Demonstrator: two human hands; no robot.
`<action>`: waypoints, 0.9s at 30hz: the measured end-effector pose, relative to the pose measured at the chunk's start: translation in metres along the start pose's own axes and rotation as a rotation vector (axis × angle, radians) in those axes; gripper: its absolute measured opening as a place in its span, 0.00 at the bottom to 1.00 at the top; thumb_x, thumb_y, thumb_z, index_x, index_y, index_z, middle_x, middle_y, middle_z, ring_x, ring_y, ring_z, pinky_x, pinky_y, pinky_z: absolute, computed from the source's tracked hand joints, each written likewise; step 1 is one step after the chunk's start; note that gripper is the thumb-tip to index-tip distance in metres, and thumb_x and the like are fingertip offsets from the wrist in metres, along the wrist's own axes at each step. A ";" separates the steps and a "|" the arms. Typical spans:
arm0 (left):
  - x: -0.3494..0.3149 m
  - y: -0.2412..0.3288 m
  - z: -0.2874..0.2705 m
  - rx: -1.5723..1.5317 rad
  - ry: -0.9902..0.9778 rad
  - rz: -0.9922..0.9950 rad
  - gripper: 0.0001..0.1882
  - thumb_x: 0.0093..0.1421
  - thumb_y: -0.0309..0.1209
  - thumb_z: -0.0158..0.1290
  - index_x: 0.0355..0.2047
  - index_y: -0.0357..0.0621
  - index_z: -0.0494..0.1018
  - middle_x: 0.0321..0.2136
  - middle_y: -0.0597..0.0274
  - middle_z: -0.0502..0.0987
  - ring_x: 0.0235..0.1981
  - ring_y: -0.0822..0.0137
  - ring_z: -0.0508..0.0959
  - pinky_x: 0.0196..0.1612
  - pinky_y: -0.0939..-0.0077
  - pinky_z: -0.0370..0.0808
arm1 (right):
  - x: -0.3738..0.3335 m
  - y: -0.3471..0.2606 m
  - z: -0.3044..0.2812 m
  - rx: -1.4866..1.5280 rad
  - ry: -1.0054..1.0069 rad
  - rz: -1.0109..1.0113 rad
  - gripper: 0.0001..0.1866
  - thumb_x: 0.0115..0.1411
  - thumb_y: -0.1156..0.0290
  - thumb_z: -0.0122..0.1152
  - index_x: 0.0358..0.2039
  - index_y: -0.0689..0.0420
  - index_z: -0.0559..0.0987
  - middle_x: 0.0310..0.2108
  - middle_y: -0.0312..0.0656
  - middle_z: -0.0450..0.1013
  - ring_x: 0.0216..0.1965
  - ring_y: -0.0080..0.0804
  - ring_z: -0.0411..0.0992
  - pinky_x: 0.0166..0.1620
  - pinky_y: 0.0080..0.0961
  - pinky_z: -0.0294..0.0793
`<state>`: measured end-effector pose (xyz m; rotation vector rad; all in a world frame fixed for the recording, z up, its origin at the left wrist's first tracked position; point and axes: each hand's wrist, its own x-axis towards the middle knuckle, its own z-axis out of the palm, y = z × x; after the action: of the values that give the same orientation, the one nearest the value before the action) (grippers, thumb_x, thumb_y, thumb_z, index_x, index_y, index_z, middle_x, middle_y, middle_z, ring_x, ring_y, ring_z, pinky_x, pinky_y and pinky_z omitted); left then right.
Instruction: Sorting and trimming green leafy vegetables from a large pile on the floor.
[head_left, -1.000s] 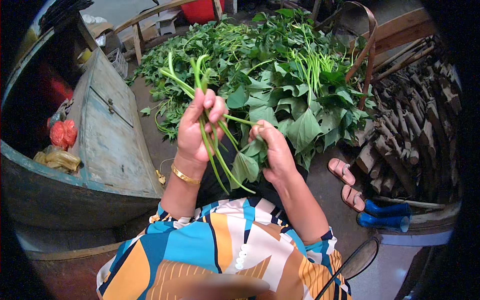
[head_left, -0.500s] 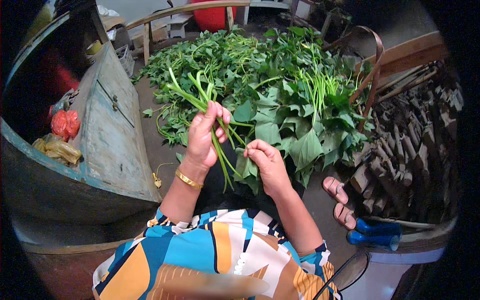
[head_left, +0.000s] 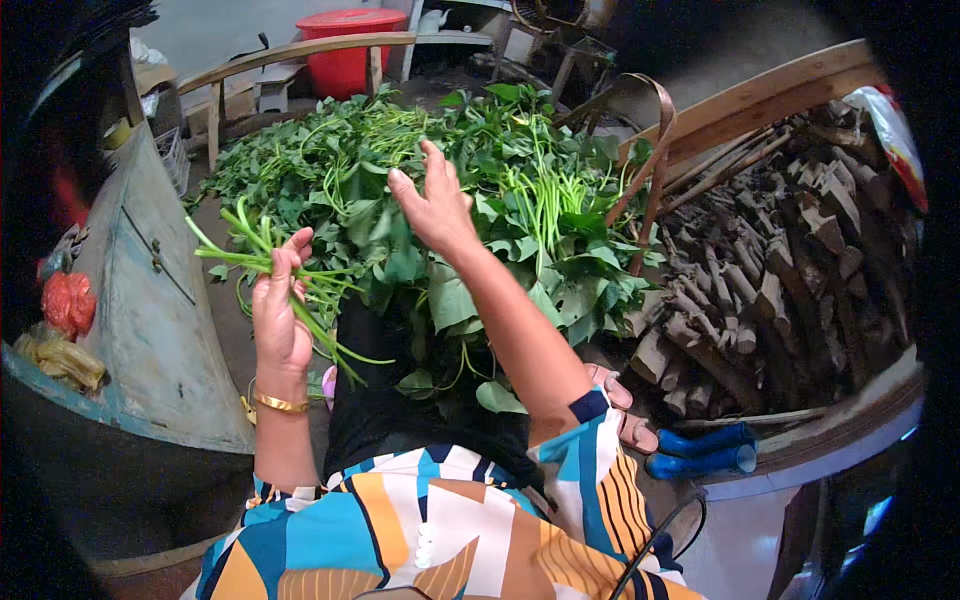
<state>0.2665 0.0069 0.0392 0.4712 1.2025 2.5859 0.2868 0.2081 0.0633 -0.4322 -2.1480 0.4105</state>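
My left hand (head_left: 280,325), with a gold bracelet at the wrist, is closed round a loose bunch of long green stems (head_left: 235,256). The stems stick out on both sides of the fist, above the floor left of my lap. Farther forward, my right hand (head_left: 440,208) is over a big heap of leafy green vines (head_left: 300,185). Its fingers are stretched and apart, and I see nothing held in it. Bare stems (head_left: 545,205) lie bundled on the heap to the right of that hand. A few large leaves hang over my dark-clad lap.
Stacked firewood (head_left: 750,290) fills the right side, behind a brown looped handle (head_left: 662,130). Blue boots (head_left: 705,450) and pink sandals (head_left: 637,432) stand nearer. A grey-green panel (head_left: 170,300) and a red plastic bag (head_left: 68,303) are at left, a red tub (head_left: 345,65) at the back.
My hands have parted: the left moved left and down with the stems, while the right let go of the leafy piece and reached forward over the heap. The view has shifted right.
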 end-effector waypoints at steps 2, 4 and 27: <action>0.001 0.001 -0.006 -0.090 -0.067 0.024 0.11 0.59 0.39 0.44 0.26 0.47 0.68 0.36 0.59 0.73 0.27 0.77 0.67 0.37 0.81 0.64 | 0.009 0.013 -0.023 0.113 -0.189 -0.066 0.22 0.51 0.56 0.49 0.41 0.58 0.69 0.35 0.49 0.70 0.37 0.45 0.69 0.42 0.38 0.66; -0.002 0.002 -0.008 -0.177 -0.004 0.000 0.09 0.58 0.37 0.46 0.28 0.45 0.67 0.25 0.64 0.72 0.22 0.78 0.66 0.35 0.78 0.68 | 0.010 0.026 -0.054 -0.129 -0.354 0.001 0.17 0.50 0.58 0.50 0.32 0.59 0.74 0.29 0.48 0.71 0.33 0.45 0.70 0.37 0.40 0.69; -0.009 -0.056 0.043 -0.143 -0.283 -0.460 0.18 0.56 0.37 0.50 0.43 0.38 0.65 0.40 0.54 0.72 0.11 0.86 0.56 0.19 0.91 0.61 | -0.086 0.039 -0.135 0.115 0.172 0.162 0.06 0.52 0.71 0.49 0.25 0.61 0.66 0.19 0.47 0.66 0.19 0.39 0.65 0.25 0.32 0.64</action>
<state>0.2965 0.0687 0.0202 0.4486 0.8973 2.1121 0.4512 0.2222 0.0613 -0.5577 -1.9195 0.5646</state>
